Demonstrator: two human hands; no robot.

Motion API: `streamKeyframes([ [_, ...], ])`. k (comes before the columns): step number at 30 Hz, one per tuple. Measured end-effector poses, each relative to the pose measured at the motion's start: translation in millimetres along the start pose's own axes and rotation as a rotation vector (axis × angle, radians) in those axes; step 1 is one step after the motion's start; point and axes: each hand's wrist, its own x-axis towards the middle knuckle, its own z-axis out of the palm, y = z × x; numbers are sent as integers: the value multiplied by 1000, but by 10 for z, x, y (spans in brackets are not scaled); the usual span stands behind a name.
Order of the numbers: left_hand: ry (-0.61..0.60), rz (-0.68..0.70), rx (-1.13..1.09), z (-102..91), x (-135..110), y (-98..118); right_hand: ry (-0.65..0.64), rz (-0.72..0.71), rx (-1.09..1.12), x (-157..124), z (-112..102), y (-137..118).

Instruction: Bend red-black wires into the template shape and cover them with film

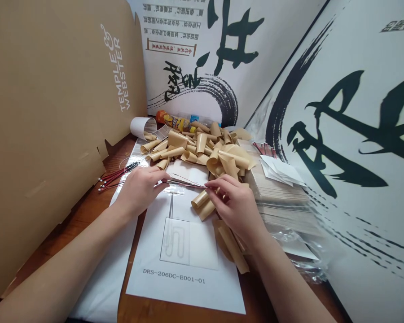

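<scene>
My left hand (pixel 139 188) and my right hand (pixel 234 202) are both pinched on a thin bundle of wires (pixel 185 182) stretched between them over a clear film piece (pixel 175 189). Under them lies a white sheet (pixel 185 255) printed with a diagram and "DRS-206DC-E001-01". Curled tan paper strips (pixel 202 204) lie just under my right hand, with more (pixel 232 246) beside my right wrist.
A heap of curled tan strips (pixel 198 148) lies behind the hands. Red-and-black wires (pixel 116 176) lie at left. A stack of flat sheets (pixel 279 197) sits at right. Cardboard (pixel 54 112) stands left; printed boards (pixel 340 134) stand behind and right. An orange tube (pixel 171 121) and a white roll (pixel 143 127) lie at the back.
</scene>
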Motion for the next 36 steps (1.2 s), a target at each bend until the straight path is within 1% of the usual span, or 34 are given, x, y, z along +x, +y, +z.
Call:
streamKeyframes([
  [5,14,34,-29,27,3,-21,38,-24,-15,-1,-7,13],
  [10,26,77,-43,36,11,-20,64,-5,-33,-2,-21,15],
  [16,-9,33,-69,14,23,15,73,-21,-37,-3,-21,11],
  [22,-17,3,-45,-10,27,35,62,-28,-47,-2,-16,20],
  [32,-21,81,-30,16,23,7,69,-33,-36,-4,-18,-1],
  [36,-13,77,-32,16,26,25,70,-35,-36,-5,-17,-7],
])
